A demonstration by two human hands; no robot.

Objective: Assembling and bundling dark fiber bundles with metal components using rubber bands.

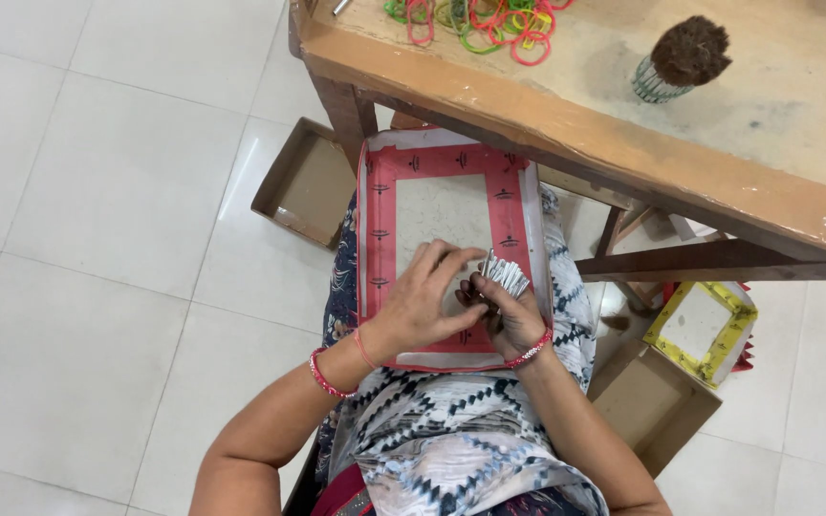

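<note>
- The right hand (513, 320) is gripping a bundle (503, 275) of thin silver-white sticks, fingers closed round its lower part.
- The bundle is sitting over the tray (376, 229) on the lap, its long axis tilting from the palm up and away, free ends fanning toward the table (623, 134).
- The left hand (423, 301) is lying beside it, fingers curled, fingertips (466, 256) touching the bundle's near side; whether they are pinching a stick is unclear.
- The red-bordered tray is lying lengthwise along the thighs.
- Coloured bands (475, 21) and a brown brush (685, 55) are resting on the table, well apart.
- Cardboard boxes (303, 182) are lying on the floor.
</note>
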